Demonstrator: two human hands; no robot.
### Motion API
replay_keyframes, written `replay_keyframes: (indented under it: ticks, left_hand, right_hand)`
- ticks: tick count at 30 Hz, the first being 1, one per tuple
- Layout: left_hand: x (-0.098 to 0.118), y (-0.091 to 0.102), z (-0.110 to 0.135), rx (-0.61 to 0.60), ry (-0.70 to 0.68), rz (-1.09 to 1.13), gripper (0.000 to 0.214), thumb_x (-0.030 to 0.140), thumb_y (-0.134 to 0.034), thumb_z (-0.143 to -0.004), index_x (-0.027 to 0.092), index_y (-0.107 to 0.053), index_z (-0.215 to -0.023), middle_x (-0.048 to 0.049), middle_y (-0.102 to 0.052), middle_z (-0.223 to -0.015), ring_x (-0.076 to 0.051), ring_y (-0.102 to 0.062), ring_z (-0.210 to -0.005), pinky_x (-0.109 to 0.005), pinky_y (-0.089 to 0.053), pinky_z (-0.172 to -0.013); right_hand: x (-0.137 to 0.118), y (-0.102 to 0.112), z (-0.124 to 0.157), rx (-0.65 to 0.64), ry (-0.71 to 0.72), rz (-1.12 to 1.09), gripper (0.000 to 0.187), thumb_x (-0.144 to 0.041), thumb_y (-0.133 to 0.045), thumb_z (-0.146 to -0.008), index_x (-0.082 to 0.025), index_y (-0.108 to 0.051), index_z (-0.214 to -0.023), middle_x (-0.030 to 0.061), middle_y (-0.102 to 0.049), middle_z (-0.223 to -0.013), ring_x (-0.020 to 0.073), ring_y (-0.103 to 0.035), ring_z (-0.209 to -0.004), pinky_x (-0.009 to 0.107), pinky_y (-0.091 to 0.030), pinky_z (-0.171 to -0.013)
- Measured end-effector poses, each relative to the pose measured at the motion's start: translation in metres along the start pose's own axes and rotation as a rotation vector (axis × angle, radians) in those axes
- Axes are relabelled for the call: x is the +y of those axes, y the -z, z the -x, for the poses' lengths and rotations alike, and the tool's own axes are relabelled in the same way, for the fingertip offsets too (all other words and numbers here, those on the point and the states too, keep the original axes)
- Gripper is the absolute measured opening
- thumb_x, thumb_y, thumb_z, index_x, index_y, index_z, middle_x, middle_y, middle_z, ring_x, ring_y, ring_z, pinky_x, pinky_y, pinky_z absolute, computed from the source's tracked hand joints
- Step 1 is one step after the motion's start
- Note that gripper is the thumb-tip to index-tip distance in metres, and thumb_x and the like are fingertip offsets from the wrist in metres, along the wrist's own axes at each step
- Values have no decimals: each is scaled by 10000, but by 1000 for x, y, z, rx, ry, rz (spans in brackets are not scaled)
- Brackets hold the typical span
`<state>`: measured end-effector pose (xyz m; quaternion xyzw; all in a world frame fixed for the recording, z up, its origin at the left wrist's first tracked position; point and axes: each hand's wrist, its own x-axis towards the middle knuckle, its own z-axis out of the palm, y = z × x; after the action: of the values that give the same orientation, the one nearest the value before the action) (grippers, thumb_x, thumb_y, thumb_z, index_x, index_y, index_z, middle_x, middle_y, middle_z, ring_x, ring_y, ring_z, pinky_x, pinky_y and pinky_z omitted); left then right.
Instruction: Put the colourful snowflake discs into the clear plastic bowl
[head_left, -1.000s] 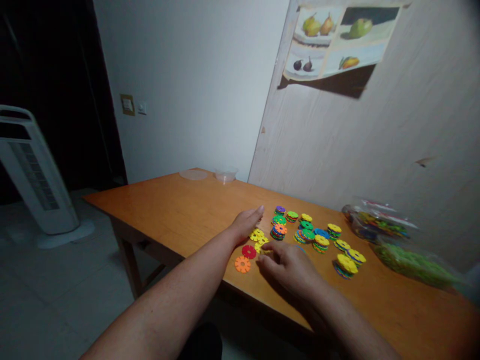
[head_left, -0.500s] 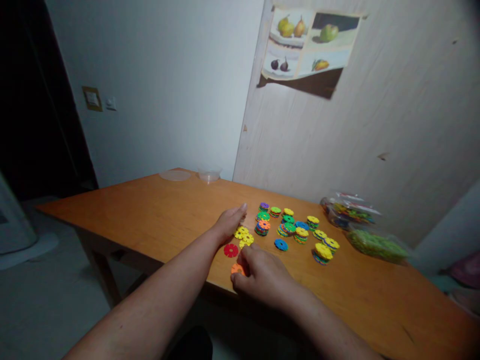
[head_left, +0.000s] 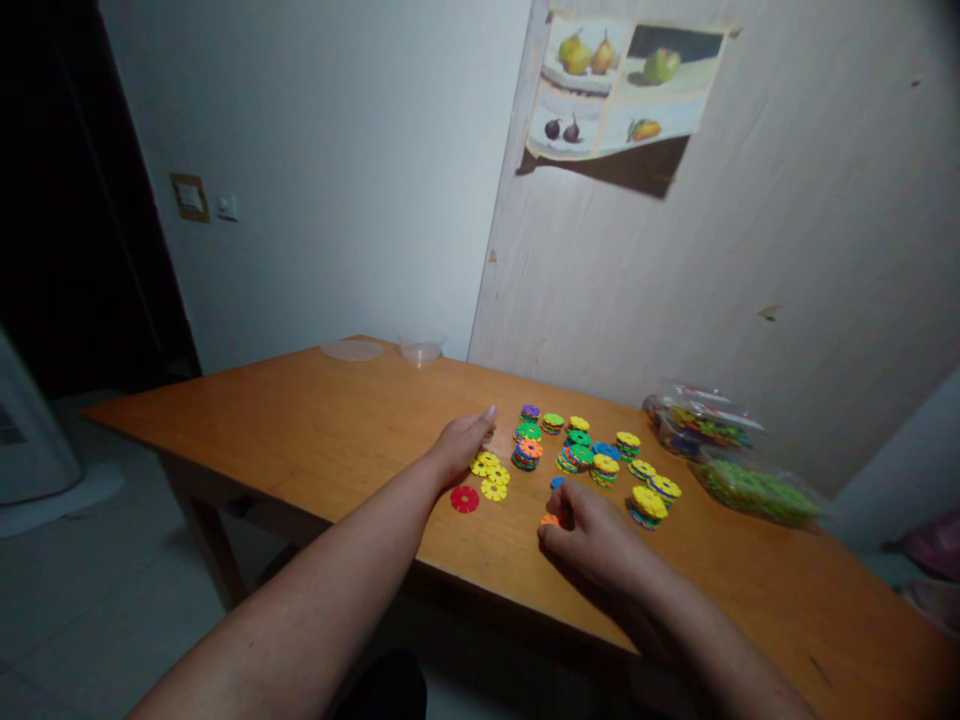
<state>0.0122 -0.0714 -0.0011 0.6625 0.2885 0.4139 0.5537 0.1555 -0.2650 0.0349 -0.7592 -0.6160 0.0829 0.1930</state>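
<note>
Small plastic snowflake discs lie on the wooden table (head_left: 315,430). My left hand (head_left: 461,442) rests flat on the table, fingers stretched out, beside a few yellow discs (head_left: 489,474). A single red disc (head_left: 464,498) lies just in front of it. My right hand (head_left: 592,535) is curled on the table, its fingertips pinching an orange disc (head_left: 548,520) next to a blue disc (head_left: 557,483). Beyond both hands stand several short stacks of mixed-colour discs (head_left: 592,452).
Two clear plastic bags (head_left: 720,450) of more pieces lie at the right against the wall. A clear bowl (head_left: 420,350) and a lid (head_left: 351,350) sit at the table's far edge. A white fan (head_left: 30,430) stands on the floor at left.
My right hand has slid right with the orange disc, from beside the red disc to near the blue one. The left hand has stayed put.
</note>
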Motion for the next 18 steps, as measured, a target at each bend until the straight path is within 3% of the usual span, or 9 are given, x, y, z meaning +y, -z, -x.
replay_keyframes:
  ticks: [10,18]
  left_hand:
    - [1,0,0,-20,-5,0,677,747,-456,-778,118,-647,-939,-128,-669,-986,-235,-612,-921,-362,-459,-859]
    - [2,0,1,-29,-2,-4,674,754,-475,-758,121,-639,-920,-105,-663,-949,-231,-602,-919,-351,-456,-828]
  right_hand:
    - [42,20,-9,106,-45,58,248,-278,-466,-824,-194,-541,-603,24,-578,-610,161,-518,-607,271,-263,-549]
    - [62,2,-37,244,-145,-53,350,-318,-375,-880,-182,-590,-639,48,-628,-605,170,-556,-592,266,-305,-526]
